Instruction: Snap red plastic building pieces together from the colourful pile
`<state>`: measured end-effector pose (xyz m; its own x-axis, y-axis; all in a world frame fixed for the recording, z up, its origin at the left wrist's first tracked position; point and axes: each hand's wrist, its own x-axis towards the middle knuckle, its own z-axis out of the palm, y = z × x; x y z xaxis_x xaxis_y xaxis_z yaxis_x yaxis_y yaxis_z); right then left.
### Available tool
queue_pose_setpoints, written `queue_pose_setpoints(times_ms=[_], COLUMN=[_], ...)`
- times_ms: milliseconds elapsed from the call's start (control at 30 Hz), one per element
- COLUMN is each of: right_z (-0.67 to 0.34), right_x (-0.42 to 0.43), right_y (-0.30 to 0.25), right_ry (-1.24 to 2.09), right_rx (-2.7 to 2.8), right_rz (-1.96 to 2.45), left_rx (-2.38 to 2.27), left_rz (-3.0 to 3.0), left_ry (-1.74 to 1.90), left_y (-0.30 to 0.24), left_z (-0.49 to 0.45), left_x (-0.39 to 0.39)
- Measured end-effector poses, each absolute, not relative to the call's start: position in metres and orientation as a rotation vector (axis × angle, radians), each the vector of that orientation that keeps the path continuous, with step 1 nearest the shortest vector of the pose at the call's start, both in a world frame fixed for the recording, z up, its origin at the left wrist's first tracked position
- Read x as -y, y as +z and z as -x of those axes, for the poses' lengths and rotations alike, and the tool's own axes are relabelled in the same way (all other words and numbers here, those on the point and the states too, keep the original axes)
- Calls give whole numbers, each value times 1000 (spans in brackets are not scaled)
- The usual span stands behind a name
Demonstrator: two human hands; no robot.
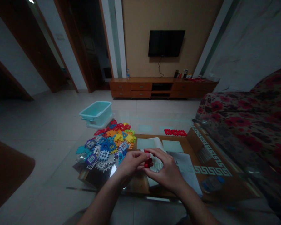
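Note:
My left hand (133,162) and my right hand (165,167) meet above the near side of the glass table (61,175). Between their fingertips is a small red plastic piece (148,163), partly covered by the fingers, so its full shape is hidden. Both hands are closed on it, the right with thumb and forefinger curved around its side. To the left of my hands lies a heap of colourful interlocking plastic pieces (105,145), some shaped like window frames. Farther off on the right, a row of red interlocking pieces (175,132) lies flat on the glass.
A turquoise plastic bin (97,112) stands behind the heap. Papers (186,167) and a plastic bottle with a blue cap (212,183) are at the right. A flowered sofa (248,125) borders the table's right side. Beyond are a low wooden cabinet (140,87) and a television (166,43).

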<state>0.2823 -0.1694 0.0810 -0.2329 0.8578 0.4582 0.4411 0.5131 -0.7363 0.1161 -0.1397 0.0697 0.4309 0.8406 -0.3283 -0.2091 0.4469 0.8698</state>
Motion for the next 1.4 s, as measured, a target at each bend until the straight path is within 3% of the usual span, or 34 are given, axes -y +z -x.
queue_pose_setpoints(times_ms=[800,1400], right_z=[-282,-284], right_x=[172,169], right_y=[77,81], right_ry=[538,451], right_rx=[1867,1863], right_rz=[1039,975], left_rx=[-881,-1048], left_rz=[-941,-1027], left_ry=[700,896], left_y=[72,71], left_z=[-112,-112], left_x=[141,135])
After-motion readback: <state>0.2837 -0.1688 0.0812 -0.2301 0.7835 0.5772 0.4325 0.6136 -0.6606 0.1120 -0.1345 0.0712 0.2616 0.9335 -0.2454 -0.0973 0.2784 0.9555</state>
